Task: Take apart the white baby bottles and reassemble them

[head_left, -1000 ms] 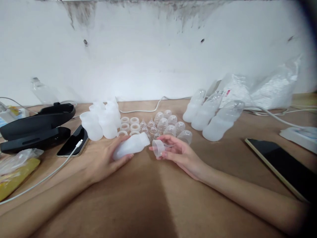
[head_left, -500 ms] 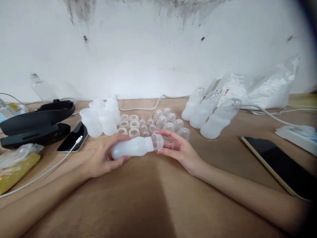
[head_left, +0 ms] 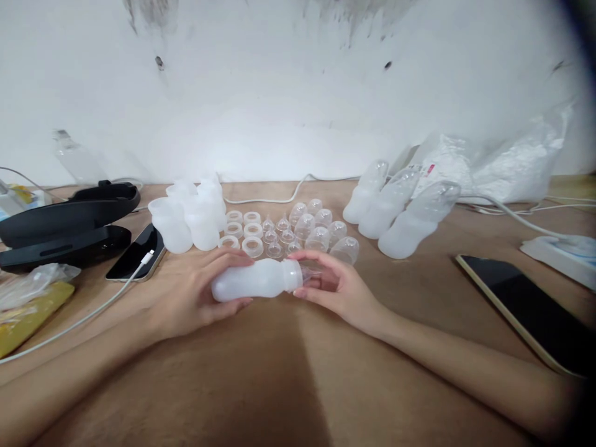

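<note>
A frosted white baby bottle point(head_left: 254, 279) lies on its side in the air, its neck pointing right. My left hand point(head_left: 201, 293) is wrapped round its base end. At the neck, my right hand point(head_left: 336, 284) pinches a clear collar ring point(head_left: 292, 275) with a nipple point(head_left: 310, 274) sticking out of it; the ring sits over the bottle's mouth. Just behind the hands stand loose collar rings point(head_left: 252, 230), clear nipples point(head_left: 287, 237) and domed caps point(head_left: 319, 238), set out in rows. Several open bottle bodies point(head_left: 201, 218) stand upright to their left.
Three capped bottles point(head_left: 404, 228) stand at right, near white plastic bags point(head_left: 505, 164) by the wall. Phones lie at left point(head_left: 137, 253) and right point(head_left: 521, 310). A black headset-like device point(head_left: 69, 220), a yellow packet point(head_left: 32, 313), a power strip point(head_left: 561, 254) and white cables are around.
The collar ring with the nipple has moved left onto the bottle's neck, covering the threads that showed before. The camera view has shifted slightly.
</note>
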A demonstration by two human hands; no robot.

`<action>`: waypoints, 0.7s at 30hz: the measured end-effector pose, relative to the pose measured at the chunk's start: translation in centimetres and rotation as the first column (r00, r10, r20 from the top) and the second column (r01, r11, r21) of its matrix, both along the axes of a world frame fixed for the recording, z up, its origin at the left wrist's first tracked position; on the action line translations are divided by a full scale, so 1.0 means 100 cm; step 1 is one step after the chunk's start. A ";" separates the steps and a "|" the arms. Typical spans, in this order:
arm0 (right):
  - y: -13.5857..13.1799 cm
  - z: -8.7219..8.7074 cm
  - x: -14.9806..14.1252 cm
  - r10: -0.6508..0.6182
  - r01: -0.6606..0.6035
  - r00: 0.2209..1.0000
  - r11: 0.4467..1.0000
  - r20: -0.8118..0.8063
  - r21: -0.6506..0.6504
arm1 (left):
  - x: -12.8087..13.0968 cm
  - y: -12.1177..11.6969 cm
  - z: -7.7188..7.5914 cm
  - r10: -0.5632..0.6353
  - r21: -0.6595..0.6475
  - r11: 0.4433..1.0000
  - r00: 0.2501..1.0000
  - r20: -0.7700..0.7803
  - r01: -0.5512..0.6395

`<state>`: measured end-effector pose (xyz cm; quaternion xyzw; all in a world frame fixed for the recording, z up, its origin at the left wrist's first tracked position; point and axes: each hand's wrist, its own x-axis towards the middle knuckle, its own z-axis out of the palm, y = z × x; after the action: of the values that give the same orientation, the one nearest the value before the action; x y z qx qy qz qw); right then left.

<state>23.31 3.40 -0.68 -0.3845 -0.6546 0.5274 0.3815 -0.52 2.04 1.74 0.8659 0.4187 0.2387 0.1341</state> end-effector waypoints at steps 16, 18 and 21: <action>0.000 0.001 0.001 0.019 -0.023 0.996 0.999 0.089 0.047 | -0.012 0.010 -0.008 0.070 0.023 0.997 0.997 -0.026 -0.069; 0.000 0.002 0.001 0.016 -0.020 0.996 0.999 0.091 0.046 | -0.011 0.009 -0.007 0.087 0.021 0.996 0.991 -0.099 -0.086; 0.001 0.004 0.000 0.003 -0.007 0.996 0.999 0.090 0.048 | -0.009 0.007 -0.010 0.070 0.068 0.996 0.994 -0.081 -0.064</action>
<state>23.30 3.50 -0.32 -0.3969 -0.6846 0.4947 0.3594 -1.37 2.76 0.69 0.8644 0.4447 0.2205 0.0800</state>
